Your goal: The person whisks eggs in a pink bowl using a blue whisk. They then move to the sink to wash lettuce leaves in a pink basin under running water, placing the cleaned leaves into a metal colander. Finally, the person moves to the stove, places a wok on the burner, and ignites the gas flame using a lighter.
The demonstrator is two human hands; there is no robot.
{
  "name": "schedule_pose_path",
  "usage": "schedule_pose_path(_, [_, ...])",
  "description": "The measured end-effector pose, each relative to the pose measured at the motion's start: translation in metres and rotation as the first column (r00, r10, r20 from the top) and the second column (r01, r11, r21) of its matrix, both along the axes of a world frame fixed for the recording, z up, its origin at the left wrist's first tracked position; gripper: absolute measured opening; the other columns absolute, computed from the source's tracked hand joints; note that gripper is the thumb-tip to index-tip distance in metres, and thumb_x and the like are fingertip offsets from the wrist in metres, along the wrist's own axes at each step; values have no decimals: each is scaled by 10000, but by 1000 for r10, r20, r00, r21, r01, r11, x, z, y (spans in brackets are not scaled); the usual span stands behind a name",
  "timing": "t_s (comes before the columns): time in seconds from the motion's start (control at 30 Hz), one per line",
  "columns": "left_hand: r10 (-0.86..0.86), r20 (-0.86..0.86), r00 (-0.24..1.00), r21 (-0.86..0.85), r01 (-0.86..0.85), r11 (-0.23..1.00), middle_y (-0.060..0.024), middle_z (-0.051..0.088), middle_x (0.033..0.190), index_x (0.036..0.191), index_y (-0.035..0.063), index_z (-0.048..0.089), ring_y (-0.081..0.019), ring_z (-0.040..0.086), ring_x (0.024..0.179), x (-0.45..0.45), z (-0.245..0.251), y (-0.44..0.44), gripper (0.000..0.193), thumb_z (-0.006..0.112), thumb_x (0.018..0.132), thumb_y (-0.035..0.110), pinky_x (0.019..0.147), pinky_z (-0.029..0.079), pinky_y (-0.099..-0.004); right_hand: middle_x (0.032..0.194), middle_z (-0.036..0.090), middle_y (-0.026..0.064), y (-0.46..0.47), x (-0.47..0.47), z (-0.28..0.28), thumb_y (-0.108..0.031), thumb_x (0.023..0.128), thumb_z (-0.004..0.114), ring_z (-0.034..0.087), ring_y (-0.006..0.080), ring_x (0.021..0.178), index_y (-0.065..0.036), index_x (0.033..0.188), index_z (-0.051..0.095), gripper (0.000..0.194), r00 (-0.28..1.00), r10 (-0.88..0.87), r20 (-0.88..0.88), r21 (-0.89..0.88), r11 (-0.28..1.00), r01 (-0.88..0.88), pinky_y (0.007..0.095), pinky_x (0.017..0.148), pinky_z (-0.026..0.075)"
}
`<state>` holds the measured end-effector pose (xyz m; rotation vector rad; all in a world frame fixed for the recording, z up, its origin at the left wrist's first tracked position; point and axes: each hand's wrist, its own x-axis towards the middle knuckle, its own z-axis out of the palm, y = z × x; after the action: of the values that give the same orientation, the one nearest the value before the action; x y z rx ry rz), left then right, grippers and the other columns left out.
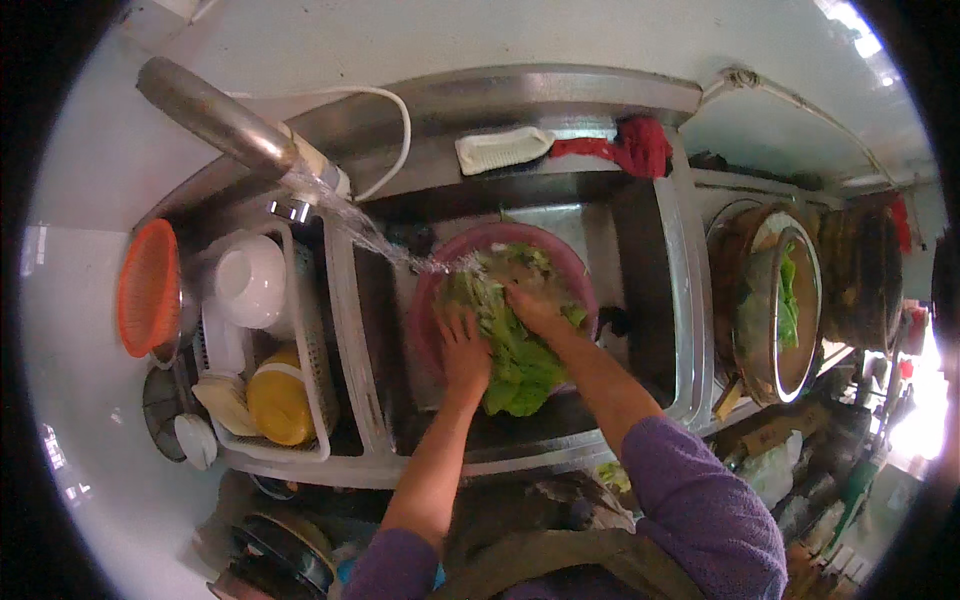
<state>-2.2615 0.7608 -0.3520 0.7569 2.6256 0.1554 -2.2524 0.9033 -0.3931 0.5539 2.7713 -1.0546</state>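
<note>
A pink plastic basin (579, 262) sits in a stainless steel sink (641, 225) and holds water and leafy greens (521, 375). My left hand (465, 354) lies on the left side of the greens, its fingertips among the stalks. From the right, my right hand (534, 309) clasps the same bunch, with its fingers partly hidden by leaves and water. Broad green leaves hang toward me over the near rim. A stream of water (375, 238) runs from the metal faucet (225, 124) at upper left into the basin, close to the stalks.
A white dish rack (304, 315) with a white bowl (250, 281) and a yellow container (279, 405) stands left, beside an orange colander (148, 289). Behind the sink lie a white scrubbing brush (504, 150) and a red cloth (643, 148). A metal-rimmed vessel (817, 330) stands right.
</note>
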Motion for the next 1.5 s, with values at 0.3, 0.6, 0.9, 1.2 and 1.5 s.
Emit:
schedule_pose_path(0.3, [64, 74, 995, -13, -63, 998, -236, 87, 1540, 1459, 8, 253, -461, 70, 1417, -3, 6, 12, 701, 598, 874, 181, 1052, 335, -554, 1426, 361, 160, 25, 0, 22, -332, 758, 729, 331, 379, 1322, -271, 1408, 421, 722, 934, -258, -245, 146, 943, 299, 657, 972, 308])
schedule_pose_path(0.6, [45, -15, 999, -35, -45, 998, -242, 114, 1532, 1457, 12, 259, -463, 97, 1410, 0, -14, 9, 666, 580, 896, 175, 1032, 335, -595, 1375, 399, 191, 15, -4, 11, -374, 751, 723, 436, 386, 1234, -269, 1449, 350, 798, 1000, 1, 21, 322, 947, -8, 584, 941, 391])
schedule_pose_path(0.9, [145, 194, 970, 107, -168, 980, -208, 140, 1538, 1458, 29, 265, -411, 132, 1419, -22, 14, 10, 779, 685, 829, 217, 1053, 308, -578, 1112, 592, 198, 39, -15, 32, -42, 705, 629, 588, 396, 987, -182, 1281, 533, 600, 985, -26, -172, 10, 1000, 28, 466, 787, 499])
schedule_pose_path(1.2, [-172, 809, 562, 550, -827, -116, -86, 455, 1365, 1435, 50, 321, -207, 433, 1258, -47, 92, 20, 642, 649, 895, 165, 1033, 351, -346, 1432, 406, 185, 17, -32, 136, 87, 708, 680, 412, 308, 1314, -138, 1520, 147, 997, 867, -117, -484, -580, 785, -218, 360, 1051, 358])
schedule_pose_path(1.5, [-307, 781, 543, 538, -836, -111, -65, 516, 1287, 1330, 107, 454, -218, 502, 1188, -80, 110, 16, 466, 443, 884, -26, 957, 446, -431, 1375, 451, 151, 33, -30, 162, -99, 665, 835, 452, 232, 1255, -43, 1474, 253, 999, 917, 32, -397, -542, 798, -263, 342, 1041, 373])
